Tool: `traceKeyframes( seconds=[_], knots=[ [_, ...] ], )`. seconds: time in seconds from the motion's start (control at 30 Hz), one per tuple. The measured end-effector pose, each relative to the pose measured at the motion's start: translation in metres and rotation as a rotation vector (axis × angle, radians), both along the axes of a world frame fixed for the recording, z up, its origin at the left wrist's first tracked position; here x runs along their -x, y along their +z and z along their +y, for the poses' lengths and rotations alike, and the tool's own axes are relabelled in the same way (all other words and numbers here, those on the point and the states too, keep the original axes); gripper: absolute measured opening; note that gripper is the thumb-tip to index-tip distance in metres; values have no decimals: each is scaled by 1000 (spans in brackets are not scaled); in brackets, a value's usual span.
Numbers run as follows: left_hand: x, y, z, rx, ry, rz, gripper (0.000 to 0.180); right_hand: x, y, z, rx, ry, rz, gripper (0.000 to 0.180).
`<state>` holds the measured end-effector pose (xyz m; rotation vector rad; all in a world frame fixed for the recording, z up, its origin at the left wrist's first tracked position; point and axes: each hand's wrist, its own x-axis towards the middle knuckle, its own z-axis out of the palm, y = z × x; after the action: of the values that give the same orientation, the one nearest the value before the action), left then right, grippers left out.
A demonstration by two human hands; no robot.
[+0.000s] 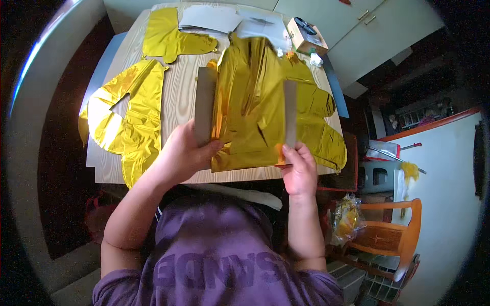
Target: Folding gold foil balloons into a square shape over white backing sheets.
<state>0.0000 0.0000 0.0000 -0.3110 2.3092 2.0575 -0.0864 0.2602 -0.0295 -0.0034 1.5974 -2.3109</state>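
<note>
Together, the left hand (182,153) and right hand (300,171) pinch the lower corners of a crumpled gold foil sheet (250,107) backed by what looks like grey card, raised above the wooden table (178,97). On that table, flat gold foil balloons (127,117) lie left of the sheet.

The foil (250,107) pinched between both hands is thin, glossy gold film, creased and mirror-bright. The card (205,104) behind it, under the left hand (181,153), looks matt grey cardboard. Beyond the grip, the table (178,97) is pale, matt wood grain, and the balloons (127,117) lying there share the same shiny foil.
</note>
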Motion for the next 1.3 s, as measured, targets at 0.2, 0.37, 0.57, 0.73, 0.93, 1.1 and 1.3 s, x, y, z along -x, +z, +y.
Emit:
traceKeyframes(
  seconds=[0.2,0.37,0.57,0.73,0.93,1.1,1.3],
  knots=[
    [-7,-48,-10,641,192,-78,81,10,-45,-10,-747,166,435,17],
    [-3,-38,2,1042,291,150,83,10,-19,-13,-1053,197,472,26],
    [-25,-62,50,1083,-248,490,78,27,-22,-7,-1110,339,507,33],
    [-6,-77,56,1056,-318,398,82,40,-15,7,-973,493,248,34],
    [-8,-77,53,1088,-379,431,79,36,-7,16,-975,564,213,36],
    [-15,-79,53,1138,-405,443,76,27,-3,19,-1065,635,228,35],
    [-25,-87,57,1261,-404,474,69,19,0,18,-1216,670,488,32]
  ],
)
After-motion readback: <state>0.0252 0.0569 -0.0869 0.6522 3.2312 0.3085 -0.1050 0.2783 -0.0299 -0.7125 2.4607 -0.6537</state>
